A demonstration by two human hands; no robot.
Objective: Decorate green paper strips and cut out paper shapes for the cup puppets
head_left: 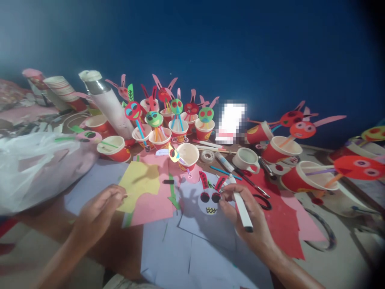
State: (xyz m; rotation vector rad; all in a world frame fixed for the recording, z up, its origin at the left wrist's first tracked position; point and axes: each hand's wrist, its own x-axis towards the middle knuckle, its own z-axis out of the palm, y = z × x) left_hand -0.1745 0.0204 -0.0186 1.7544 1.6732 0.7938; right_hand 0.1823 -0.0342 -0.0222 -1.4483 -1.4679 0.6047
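My right hand (248,210) has a white marker (242,206) with a dark end lying across its fingers. Its thumb and fingertips meet at the right edge of a paper face (208,205), which has black round eyes, yellow teeth and two red ears with black spots. White paper sheets (168,249) lie beneath the face. My left hand (104,206) is closed in a pinch above the left side of a yellow paper (140,186); what sits between its fingertips is too small to make out. Pink paper (153,210) lies under the yellow one.
Red paper cups (188,156) with paper faces on sticks stand along the blue wall. A white mug (245,160), a tape roll (207,155) and pens lie ahead. Red paper (279,224) is at right, a plastic bag (39,168) at left, a bottle (108,104) behind.
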